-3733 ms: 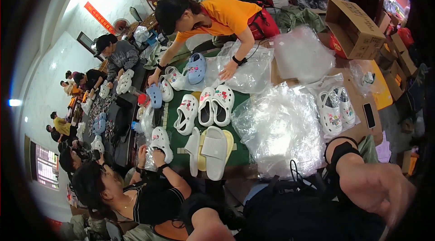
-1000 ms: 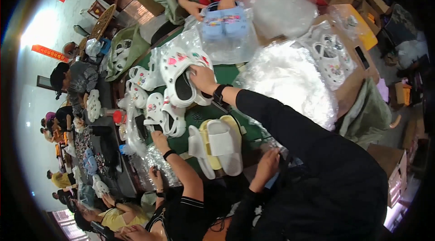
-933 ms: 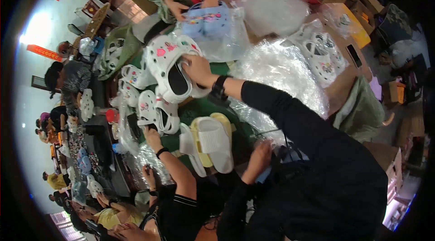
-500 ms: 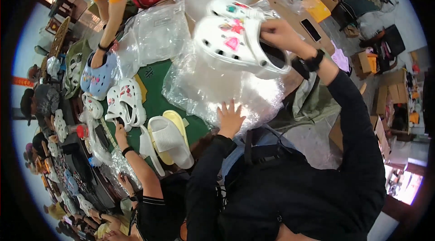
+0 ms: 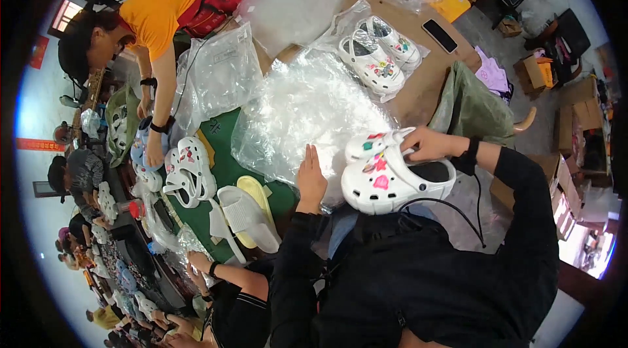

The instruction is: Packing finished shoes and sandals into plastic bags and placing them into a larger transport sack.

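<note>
Elbow [image 5: 544, 246] bent, right fingers [image 5: 413, 142] gripping white clogs [image 5: 379, 181], left fingers [image 5: 310, 157] straight

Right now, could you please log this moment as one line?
right hand: holding white charm-studded clogs; left hand: over clear plastic packaging; black phone: on brown cardboard

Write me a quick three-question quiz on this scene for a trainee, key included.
1. What does the right hand hold?
2. True or false: the phone lies on the brown cardboard.
3. Which of these is the left hand nearest to?
A. The blue clogs
B. The shiny clear plastic
C. The phone

Key:
1. A pair of white clogs with colourful charms.
2. True.
3. B.
</note>
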A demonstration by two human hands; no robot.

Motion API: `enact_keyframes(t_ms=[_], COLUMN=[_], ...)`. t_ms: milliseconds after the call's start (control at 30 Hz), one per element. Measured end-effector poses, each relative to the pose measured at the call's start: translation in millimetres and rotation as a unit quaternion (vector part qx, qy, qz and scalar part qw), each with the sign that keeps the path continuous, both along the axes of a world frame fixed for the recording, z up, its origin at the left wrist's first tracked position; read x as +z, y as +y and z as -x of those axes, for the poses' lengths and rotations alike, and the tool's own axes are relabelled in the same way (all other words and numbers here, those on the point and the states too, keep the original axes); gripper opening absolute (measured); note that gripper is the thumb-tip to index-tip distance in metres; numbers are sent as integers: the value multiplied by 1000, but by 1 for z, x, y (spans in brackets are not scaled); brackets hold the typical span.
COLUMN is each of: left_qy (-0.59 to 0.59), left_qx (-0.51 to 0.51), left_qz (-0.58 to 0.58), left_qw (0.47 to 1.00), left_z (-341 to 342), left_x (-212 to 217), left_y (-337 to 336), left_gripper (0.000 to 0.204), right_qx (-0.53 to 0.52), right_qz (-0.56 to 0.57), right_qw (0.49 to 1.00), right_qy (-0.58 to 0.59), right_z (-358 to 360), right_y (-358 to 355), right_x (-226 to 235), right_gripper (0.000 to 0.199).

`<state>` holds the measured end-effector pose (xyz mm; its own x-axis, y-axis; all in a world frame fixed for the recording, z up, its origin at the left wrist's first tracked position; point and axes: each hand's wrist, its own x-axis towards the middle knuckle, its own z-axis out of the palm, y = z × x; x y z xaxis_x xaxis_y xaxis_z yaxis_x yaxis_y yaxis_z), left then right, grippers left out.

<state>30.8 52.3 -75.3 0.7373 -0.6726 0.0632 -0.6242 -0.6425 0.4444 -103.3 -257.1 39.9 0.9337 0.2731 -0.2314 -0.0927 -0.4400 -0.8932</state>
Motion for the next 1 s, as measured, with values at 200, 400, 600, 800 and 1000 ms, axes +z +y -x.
enact_keyframes(t_ms=[200,400,600,800,1000], left_qy=[140,80,-102,-96,43], left_qx=[151,189,88,79,196], left_qz=[-4,105,107,63,10], left_qw=[979,973,985,990,980], left_z=[-5,10,25,46,42], left_x=[36,39,47,38,49], left_y=[-5,13,11,10,-2], left_gripper=[50,26,23,32,29], right_qx=[70,61,-56,-205,-115], right_qz=[-56,40,102,161,248], right_qw=[995,991,985,956,940], right_qy=[-44,-110,-129,-131,-203], right_z=[-24,-41,-28,-30,-23], right_y=[36,53,61,78,105], right_x=[-19,-37,-44,-43,-56], right_gripper=[28,27,19,16,16])
